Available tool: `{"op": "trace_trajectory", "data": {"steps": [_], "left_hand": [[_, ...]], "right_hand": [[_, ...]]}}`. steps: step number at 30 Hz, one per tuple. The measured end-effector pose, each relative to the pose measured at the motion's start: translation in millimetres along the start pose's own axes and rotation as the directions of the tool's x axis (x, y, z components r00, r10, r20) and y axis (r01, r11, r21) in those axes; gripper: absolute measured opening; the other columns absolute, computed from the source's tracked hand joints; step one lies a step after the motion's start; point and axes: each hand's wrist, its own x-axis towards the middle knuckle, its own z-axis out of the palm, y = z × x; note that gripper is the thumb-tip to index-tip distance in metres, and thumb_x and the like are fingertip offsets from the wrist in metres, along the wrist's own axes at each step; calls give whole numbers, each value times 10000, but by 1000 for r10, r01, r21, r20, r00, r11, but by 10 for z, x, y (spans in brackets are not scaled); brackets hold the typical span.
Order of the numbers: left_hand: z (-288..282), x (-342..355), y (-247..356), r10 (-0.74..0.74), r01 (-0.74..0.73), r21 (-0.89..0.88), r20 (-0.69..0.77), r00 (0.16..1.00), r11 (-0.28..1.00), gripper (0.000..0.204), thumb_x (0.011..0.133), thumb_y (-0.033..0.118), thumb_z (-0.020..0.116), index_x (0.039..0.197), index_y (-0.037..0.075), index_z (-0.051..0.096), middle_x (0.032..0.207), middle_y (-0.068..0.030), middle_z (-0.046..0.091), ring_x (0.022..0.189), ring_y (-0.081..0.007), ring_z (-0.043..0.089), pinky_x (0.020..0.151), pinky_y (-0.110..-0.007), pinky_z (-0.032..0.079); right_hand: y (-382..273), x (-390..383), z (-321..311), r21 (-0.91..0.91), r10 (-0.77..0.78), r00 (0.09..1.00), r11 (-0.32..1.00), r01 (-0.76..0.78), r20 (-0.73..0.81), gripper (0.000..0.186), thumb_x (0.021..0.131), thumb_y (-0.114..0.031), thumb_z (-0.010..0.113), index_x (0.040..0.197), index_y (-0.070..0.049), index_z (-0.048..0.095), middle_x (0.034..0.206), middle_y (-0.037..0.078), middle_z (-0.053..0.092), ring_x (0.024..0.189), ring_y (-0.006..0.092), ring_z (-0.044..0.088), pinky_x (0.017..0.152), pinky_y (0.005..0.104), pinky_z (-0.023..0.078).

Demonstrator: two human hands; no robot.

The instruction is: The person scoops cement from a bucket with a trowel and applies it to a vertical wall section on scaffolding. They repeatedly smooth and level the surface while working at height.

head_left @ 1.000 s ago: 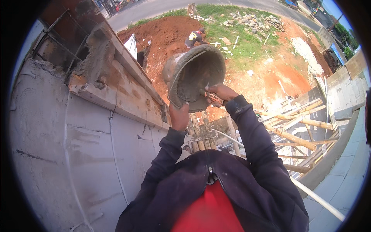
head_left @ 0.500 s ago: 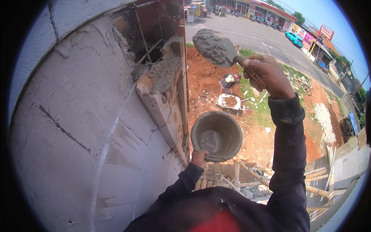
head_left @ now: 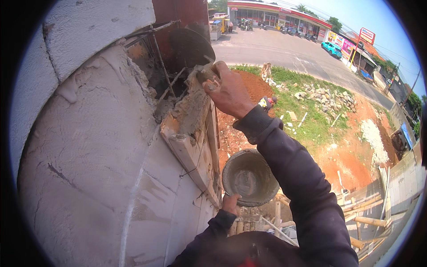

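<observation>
My right hand [head_left: 232, 92] is closed round the handle of a trowel [head_left: 191, 48]. Its dark, rounded blade is tipped on its side over the gap [head_left: 168, 91] at the wall's edge, where thin steel bars [head_left: 160, 58] show. The blade face turned towards me looks bare; its other side is hidden. Below, my left hand [head_left: 231, 204] grips the near rim of a mortar-caked bucket [head_left: 250, 177]. Only a grey coating shows inside the bucket. Wooden formwork boards [head_left: 189, 153] line the gap, with rough wet-looking mortar [head_left: 193, 113] along their top.
A grey block wall [head_left: 95, 147] fills the left side. Bamboo scaffolding [head_left: 369, 221] stands below on the right. Far down, another person [head_left: 267, 103] is on red soil [head_left: 255, 89], partly hidden by my arm. Rubble [head_left: 327, 99], a road and a shopfront [head_left: 271, 18] lie beyond.
My right hand has swung left with the trowel, from over the open ground to the wall gap. The blade, level and loaded with mortar before, is now tipped. The bucket stays in my left hand.
</observation>
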Motion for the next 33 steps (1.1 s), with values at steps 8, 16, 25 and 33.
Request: {"op": "trace_trajectory", "data": {"steps": [8,16,25,33], "left_hand": [[206,-127,456,154,-143,-76,162,975,987,616,752,-140,545,1344,15,471,1207,-102,575,1116,-251,585,960,-390,511],[648,-560,819,490,-623,173,474,732,763,434,816,-51,569,1250,-35,551,1191,-91,621,1081,-205,595,998,-325,440],[919,-628,994,578,-710,190,459,675,678,386,830,-42,590,1215,-37,569,1121,-65,629,1027,-174,594,929,-311,456],[1184,-672,926,731,-824,164,393,559,542,370,862,-19,614,1229,-36,565,1081,-61,634,966,-158,597,889,-300,470]], "right_hand": [[196,-1585,-1320,-50,402,880,914,-403,254,309,812,-224,705,1002,18,683,899,196,686,809,307,655,763,380,506],[849,-2426,-1067,-598,415,907,745,-296,69,211,804,-182,706,982,-73,669,901,149,685,864,375,660,756,482,529],[543,-2165,-1476,-728,240,915,680,81,326,156,836,-131,629,975,-59,640,863,157,640,809,348,656,682,442,526],[499,-2014,-1510,-638,242,940,769,-34,241,104,786,-67,645,880,-52,685,830,200,668,808,366,685,677,466,545]]}}
